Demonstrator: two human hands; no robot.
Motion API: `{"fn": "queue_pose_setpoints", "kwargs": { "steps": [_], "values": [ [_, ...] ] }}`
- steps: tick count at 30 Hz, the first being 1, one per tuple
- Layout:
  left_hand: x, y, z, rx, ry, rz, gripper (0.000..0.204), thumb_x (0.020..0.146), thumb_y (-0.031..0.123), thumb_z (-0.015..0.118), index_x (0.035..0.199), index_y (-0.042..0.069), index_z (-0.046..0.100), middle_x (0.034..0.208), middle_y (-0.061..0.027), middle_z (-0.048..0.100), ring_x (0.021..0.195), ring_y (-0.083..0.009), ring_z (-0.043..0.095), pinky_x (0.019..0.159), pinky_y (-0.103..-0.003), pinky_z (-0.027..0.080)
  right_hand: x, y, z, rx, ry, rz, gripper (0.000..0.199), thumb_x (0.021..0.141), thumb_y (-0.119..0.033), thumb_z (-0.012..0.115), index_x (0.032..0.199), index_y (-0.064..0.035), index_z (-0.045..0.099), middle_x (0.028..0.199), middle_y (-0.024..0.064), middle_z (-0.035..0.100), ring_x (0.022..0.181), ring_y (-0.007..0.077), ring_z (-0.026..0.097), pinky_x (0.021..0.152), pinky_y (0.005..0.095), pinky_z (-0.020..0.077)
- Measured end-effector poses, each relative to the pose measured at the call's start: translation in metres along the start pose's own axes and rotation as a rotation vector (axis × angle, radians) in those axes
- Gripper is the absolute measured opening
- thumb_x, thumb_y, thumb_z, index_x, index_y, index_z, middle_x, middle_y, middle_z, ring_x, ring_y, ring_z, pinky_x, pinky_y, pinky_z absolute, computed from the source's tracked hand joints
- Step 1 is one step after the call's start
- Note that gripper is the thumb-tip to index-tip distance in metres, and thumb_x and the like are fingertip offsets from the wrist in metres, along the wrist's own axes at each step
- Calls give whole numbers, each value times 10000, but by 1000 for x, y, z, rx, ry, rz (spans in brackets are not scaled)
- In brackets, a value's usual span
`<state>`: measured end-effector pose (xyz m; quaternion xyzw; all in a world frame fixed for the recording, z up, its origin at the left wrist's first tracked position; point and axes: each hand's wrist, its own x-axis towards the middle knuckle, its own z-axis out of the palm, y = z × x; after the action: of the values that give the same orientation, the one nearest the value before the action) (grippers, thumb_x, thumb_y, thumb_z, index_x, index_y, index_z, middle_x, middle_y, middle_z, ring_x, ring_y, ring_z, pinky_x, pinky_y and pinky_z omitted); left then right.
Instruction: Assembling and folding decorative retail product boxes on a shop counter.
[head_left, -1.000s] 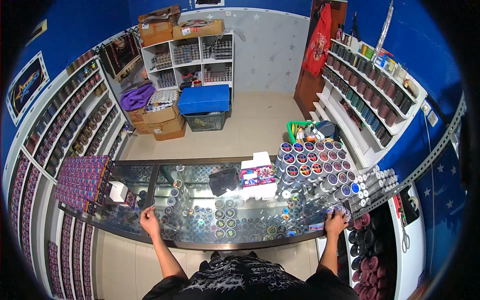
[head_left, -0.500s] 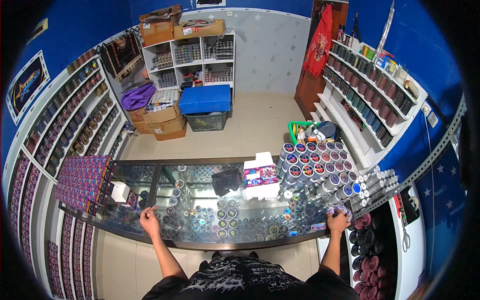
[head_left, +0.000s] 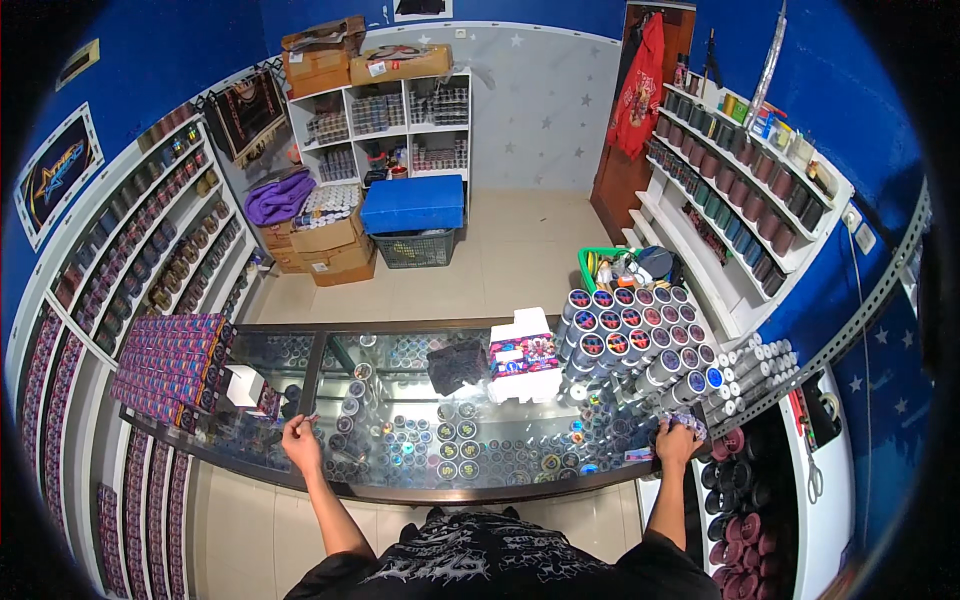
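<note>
Both your arms are stretched out wide over the glass display counter (head_left: 400, 480). Your left hand (head_left: 300, 443) sits on the glass near the front-left part, fingers curled in and pinching something tiny and purplish at the fingertips, too small to tell what it is. Just up and left of that hand there's a small white box (head_left: 243, 385), and beyond it the stack of purple cartons (head_left: 170, 368).

Your right hand (head_left: 678, 440) is at the far right end of the counter, fingers closed down around a small purple-patterned item (head_left: 688, 424), can't make out what exactly. Right above that grip stands the block of round lidded jars (head_left: 640, 335), and just to its right the rows of white tubes (head_left: 750, 375). Between your two hands, farther back, are a black pouch (head_left: 457, 364) and a colourful printed box (head_left: 524, 360).
</note>
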<state>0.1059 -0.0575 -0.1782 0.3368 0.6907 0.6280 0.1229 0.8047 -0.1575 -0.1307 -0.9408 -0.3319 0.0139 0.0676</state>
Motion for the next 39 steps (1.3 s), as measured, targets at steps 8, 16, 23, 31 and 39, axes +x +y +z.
{"fn": "queue_pose_setpoints", "kwargs": {
  "steps": [8, 16, 23, 31, 39],
  "values": [
    [-3, 2, -5, -22, 2, -28, 145, 840, 77, 645, 955, -11, 658, 732, 13, 601, 597, -52, 445, 536, -220, 361, -6, -1, -5, 70, -17, -43, 392, 930, -410, 517, 1089, -102, 701, 1153, 167, 650, 1273, 388, 438, 1084, 618, 191],
    [-10, 21, -5, -23, -81, -121, 169, 866, 75, 630, 987, -43, 631, 872, -75, 679, 739, -113, 572, 679, -241, 443, -11, 4, -2, 107, -11, -42, 361, 929, -368, 525, 1137, -115, 674, 1205, 174, 622, 1310, 412, 387, 1084, 624, 184],
    [-6, 16, -2, -42, -104, -103, 154, 872, 61, 616, 974, -54, 621, 870, -82, 691, 709, -105, 566, 648, -220, 423, -11, 15, 24, 149, 235, -83, 264, 939, -235, 505, 1070, -56, 647, 1215, 178, 600, 1283, 404, 407, 1034, 572, 274],
    [1, 3, -1, -30, -117, -90, 149, 874, 58, 616, 976, -49, 636, 888, -69, 665, 766, -123, 607, 698, -233, 461, -11, 17, 23, 216, 556, -74, 213, 929, -180, 513, 1068, -61, 624, 1248, 143, 535, 1170, 353, 463, 937, 452, 374],
    [0, 15, 8, -79, -161, -98, 166, 872, 67, 616, 993, -43, 641, 880, -62, 660, 770, -129, 617, 715, -244, 472, -26, -13, 12, 765, 853, 12, 256, 977, -222, 492, 1000, -11, 636, 880, 162, 669, 745, 301, 608, 690, 388, 460]
  ]
}}
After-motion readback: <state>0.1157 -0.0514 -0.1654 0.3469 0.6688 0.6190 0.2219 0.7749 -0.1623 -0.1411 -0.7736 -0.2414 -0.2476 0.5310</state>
